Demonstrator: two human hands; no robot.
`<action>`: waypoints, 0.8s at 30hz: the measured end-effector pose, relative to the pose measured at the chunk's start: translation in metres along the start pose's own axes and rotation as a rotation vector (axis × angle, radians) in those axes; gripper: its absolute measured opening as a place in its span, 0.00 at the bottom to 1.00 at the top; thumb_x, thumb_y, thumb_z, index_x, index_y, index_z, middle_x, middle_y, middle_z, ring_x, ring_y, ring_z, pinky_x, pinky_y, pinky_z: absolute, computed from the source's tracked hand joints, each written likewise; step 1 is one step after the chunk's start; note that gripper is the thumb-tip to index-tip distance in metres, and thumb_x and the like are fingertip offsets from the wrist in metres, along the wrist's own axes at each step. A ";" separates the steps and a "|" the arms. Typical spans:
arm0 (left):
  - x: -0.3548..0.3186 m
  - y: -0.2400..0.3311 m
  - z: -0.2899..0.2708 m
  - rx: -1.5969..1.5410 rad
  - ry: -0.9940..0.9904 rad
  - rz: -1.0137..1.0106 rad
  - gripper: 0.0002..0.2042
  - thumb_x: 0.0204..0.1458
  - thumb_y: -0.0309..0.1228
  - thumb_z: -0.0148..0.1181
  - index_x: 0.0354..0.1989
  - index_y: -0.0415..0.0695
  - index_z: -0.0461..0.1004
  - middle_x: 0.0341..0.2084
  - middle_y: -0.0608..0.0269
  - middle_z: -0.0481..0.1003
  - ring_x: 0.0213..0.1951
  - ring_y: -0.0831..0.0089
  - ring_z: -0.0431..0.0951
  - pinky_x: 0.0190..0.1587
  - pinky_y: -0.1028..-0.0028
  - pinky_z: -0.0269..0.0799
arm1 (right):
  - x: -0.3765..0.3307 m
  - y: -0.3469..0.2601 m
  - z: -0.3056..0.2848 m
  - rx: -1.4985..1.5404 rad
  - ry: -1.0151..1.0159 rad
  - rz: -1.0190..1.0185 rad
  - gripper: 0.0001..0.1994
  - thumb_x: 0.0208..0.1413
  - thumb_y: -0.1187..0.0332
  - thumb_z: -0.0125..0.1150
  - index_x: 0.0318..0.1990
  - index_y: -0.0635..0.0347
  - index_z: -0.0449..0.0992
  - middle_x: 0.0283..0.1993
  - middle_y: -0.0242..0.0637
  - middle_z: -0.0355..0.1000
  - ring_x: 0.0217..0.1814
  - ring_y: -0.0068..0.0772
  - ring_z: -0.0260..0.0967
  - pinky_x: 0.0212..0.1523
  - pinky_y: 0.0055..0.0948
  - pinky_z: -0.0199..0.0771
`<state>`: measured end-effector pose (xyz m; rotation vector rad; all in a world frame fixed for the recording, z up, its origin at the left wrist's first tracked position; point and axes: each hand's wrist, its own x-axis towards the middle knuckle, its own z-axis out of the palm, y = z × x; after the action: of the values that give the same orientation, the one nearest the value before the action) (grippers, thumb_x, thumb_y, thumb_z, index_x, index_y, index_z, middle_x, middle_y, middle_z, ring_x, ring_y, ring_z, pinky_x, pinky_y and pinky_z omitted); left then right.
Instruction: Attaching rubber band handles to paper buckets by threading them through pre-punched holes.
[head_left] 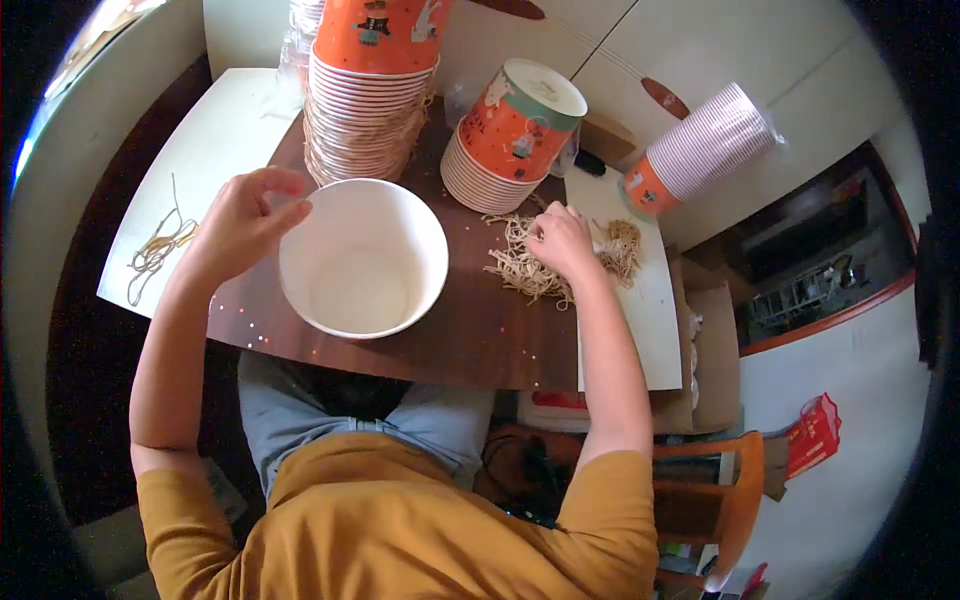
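**Hands at a paper bowl and a heap of cords**

Dark wood counter [470, 330] carries the work, with white sheets at its left and right ends. At the rim of an empty white paper bowl [363, 258], the left hand [240, 222] rests with its fingers [285, 182] loosely curled above the rim's left edge; whether they pinch anything cannot be told. To the right of the bowl, the right hand [563, 240] presses down with its fingers closed into a heap of tan cords [525, 268]. Beyond the fingers of both hands stand stacks of orange printed bowls [370, 90], one leaning stack [510, 135] just behind the right hand. More cords [155, 250] lie left of the left hand.
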<state>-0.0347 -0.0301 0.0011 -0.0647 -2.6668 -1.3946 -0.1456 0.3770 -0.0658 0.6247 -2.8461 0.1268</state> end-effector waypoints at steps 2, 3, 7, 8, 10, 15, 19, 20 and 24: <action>0.000 0.004 0.001 -0.020 0.048 0.121 0.15 0.47 0.31 0.61 0.40 0.35 0.76 0.27 0.59 0.77 0.21 0.79 0.69 0.26 0.74 0.68 | 0.007 0.012 0.014 -0.190 -0.059 0.034 0.07 0.43 0.64 0.61 0.25 0.57 0.79 0.35 0.41 0.71 0.42 0.45 0.67 0.46 0.41 0.68; -0.006 0.016 -0.001 0.017 0.039 0.082 0.14 0.47 0.31 0.61 0.40 0.35 0.76 0.24 0.60 0.76 0.20 0.79 0.68 0.25 0.75 0.67 | 0.010 0.013 0.012 -0.194 -0.055 0.031 0.07 0.43 0.64 0.61 0.25 0.57 0.79 0.35 0.41 0.71 0.42 0.45 0.67 0.46 0.41 0.68; -0.005 0.009 -0.005 -0.017 -0.004 0.080 0.13 0.48 0.30 0.62 0.40 0.36 0.76 0.17 0.65 0.71 0.19 0.81 0.66 0.22 0.76 0.63 | 0.008 0.032 -0.006 0.270 0.009 0.174 0.07 0.42 0.64 0.63 0.24 0.58 0.78 0.28 0.39 0.71 0.31 0.37 0.70 0.36 0.34 0.70; -0.004 0.009 -0.006 -0.019 -0.006 0.083 0.13 0.48 0.30 0.62 0.40 0.36 0.76 0.17 0.65 0.71 0.19 0.81 0.66 0.22 0.76 0.63 | 0.007 0.038 -0.011 0.399 0.028 0.213 0.07 0.43 0.65 0.64 0.24 0.59 0.78 0.27 0.37 0.71 0.31 0.32 0.70 0.35 0.30 0.70; 0.000 0.010 -0.008 -0.047 0.032 0.096 0.12 0.48 0.29 0.61 0.40 0.36 0.77 0.15 0.67 0.69 0.18 0.82 0.65 0.22 0.77 0.61 | 0.005 0.040 -0.021 0.818 -0.009 0.294 0.07 0.50 0.67 0.63 0.29 0.61 0.77 0.30 0.30 0.72 0.32 0.20 0.67 0.35 0.22 0.67; 0.020 0.042 0.013 -0.100 -0.029 0.338 0.11 0.50 0.29 0.60 0.40 0.36 0.76 0.21 0.62 0.73 0.22 0.80 0.67 0.27 0.76 0.67 | 0.005 0.026 -0.078 1.347 -0.045 0.253 0.06 0.61 0.65 0.52 0.38 0.58 0.69 0.36 0.35 0.74 0.37 0.25 0.71 0.42 0.25 0.71; 0.042 0.081 0.038 -0.113 -0.251 0.496 0.13 0.53 0.28 0.60 0.45 0.36 0.74 0.29 0.64 0.74 0.30 0.81 0.70 0.32 0.77 0.69 | 0.009 -0.002 -0.135 1.567 -0.073 0.195 0.08 0.61 0.63 0.53 0.38 0.57 0.67 0.32 0.35 0.72 0.34 0.31 0.73 0.38 0.31 0.75; 0.049 0.084 0.048 -0.135 -0.304 0.451 0.14 0.53 0.29 0.60 0.47 0.36 0.74 0.31 0.62 0.75 0.31 0.79 0.71 0.33 0.77 0.70 | 0.010 -0.009 -0.148 1.584 -0.089 0.190 0.08 0.61 0.62 0.52 0.38 0.57 0.67 0.31 0.35 0.72 0.32 0.30 0.73 0.35 0.31 0.75; 0.061 0.093 0.081 -0.264 -0.475 0.475 0.23 0.52 0.31 0.62 0.55 0.35 0.67 0.44 0.54 0.74 0.42 0.73 0.75 0.46 0.74 0.73 | 0.012 -0.044 -0.176 1.538 -0.120 0.072 0.08 0.62 0.62 0.52 0.38 0.56 0.66 0.28 0.33 0.70 0.29 0.26 0.71 0.31 0.26 0.74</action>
<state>-0.0934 0.0879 0.0398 -1.1009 -2.5064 -1.6964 -0.1025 0.3557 0.1099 0.6858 -2.3111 2.3758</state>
